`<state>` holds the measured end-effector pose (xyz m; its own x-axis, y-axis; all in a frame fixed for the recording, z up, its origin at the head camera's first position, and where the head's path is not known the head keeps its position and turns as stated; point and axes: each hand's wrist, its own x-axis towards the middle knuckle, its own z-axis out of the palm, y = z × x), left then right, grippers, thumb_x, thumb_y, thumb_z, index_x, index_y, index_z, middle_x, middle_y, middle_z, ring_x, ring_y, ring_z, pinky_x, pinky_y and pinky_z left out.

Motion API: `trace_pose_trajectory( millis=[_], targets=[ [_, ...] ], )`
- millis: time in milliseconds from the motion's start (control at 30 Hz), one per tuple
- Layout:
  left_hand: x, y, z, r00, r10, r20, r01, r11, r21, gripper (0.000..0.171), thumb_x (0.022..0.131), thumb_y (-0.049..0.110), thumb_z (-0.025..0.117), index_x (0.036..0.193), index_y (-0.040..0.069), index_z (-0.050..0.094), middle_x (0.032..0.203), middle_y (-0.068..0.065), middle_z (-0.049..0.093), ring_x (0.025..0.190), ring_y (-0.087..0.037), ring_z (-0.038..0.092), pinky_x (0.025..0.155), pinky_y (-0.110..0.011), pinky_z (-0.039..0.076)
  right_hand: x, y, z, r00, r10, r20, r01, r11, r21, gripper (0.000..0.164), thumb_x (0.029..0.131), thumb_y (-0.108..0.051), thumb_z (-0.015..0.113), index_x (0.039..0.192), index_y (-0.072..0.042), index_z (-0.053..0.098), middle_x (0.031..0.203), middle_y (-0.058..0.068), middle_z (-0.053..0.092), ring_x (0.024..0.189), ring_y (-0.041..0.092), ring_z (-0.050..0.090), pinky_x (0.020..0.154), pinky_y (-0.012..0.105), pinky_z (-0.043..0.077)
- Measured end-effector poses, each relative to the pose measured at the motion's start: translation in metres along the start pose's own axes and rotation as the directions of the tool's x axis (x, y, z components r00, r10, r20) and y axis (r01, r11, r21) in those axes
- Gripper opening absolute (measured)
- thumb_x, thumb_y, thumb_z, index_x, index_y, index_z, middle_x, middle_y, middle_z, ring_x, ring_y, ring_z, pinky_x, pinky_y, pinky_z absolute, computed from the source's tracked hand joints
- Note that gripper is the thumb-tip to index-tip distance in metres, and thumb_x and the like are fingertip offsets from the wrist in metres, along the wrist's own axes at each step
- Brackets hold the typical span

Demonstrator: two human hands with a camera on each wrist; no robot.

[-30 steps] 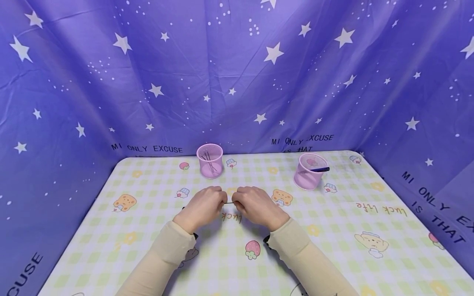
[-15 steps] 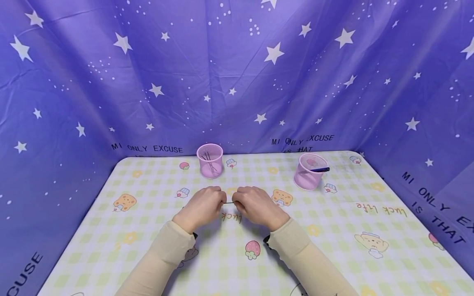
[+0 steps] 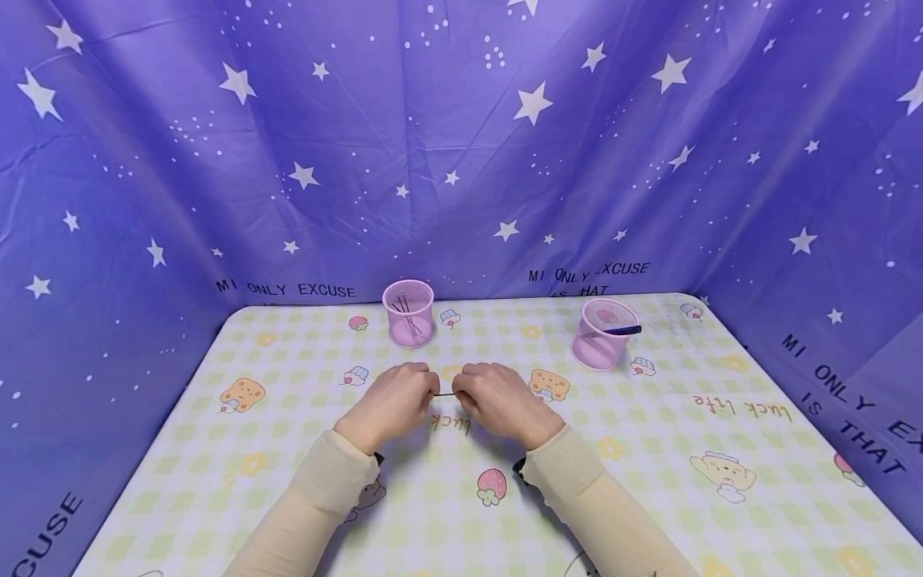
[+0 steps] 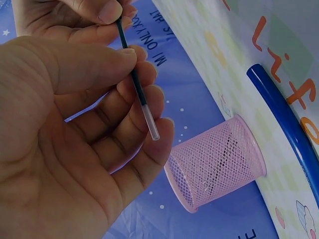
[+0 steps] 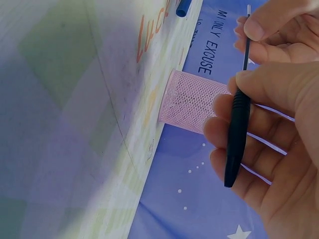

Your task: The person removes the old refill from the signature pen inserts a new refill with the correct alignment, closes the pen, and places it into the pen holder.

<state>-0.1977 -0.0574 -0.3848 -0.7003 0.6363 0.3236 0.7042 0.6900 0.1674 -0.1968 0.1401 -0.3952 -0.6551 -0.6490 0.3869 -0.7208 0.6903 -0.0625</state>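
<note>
Both hands are together over the middle of the table. My left hand [image 3: 395, 405] pinches a thin pen refill [image 4: 138, 84] between thumb and index finger; its clear end sticks out past the fingers in the left wrist view. My right hand [image 3: 505, 403] holds the black front barrel of a pen [image 5: 238, 132], tapered end downward in the right wrist view, with thumb and curled fingers. The refill runs out of the barrel's wide end toward the left hand. A glossy blue pen tube [image 4: 286, 119] lies on the tablecloth, mostly hidden from the head view.
Behind the hands stands a pink mesh cup [image 3: 411, 330] with several thin refills inside. Another pink mesh cup [image 3: 595, 351], farther right, has a dark blue pen [image 3: 623, 330] leaning over its rim. A starry purple curtain [image 3: 461, 200] encloses the checked table [image 3: 461, 537].
My left hand has shifted very slightly left, so a little more of the refill shows between the hands. The right hand and the cups have stayed in place.
</note>
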Motion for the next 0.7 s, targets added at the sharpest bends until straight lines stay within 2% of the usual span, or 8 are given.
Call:
trace_pose_trajectory(
  millis=[700],
  targets=[
    [-0.0006, -0.0013, -0.0039, 1.0, -0.019, 0.02, 0.019, 1.0, -0.002, 0.015, 0.077, -0.005, 0.064, 0.077, 0.009, 0.069, 0.074, 0.001, 0.058, 0.07, -0.014, 0.058, 0.065, -0.029, 0.049, 0.0, 0.0008, 0.001, 1.0, -0.009, -0.018, 0.009, 1.0, -0.001, 0.015, 0.082, -0.005, 0.064, 0.075, -0.019, 0.061, 0.072, -0.009, 0.051, 0.063, 0.008, 0.049, 0.062, 0.028, 0.045]
  ],
)
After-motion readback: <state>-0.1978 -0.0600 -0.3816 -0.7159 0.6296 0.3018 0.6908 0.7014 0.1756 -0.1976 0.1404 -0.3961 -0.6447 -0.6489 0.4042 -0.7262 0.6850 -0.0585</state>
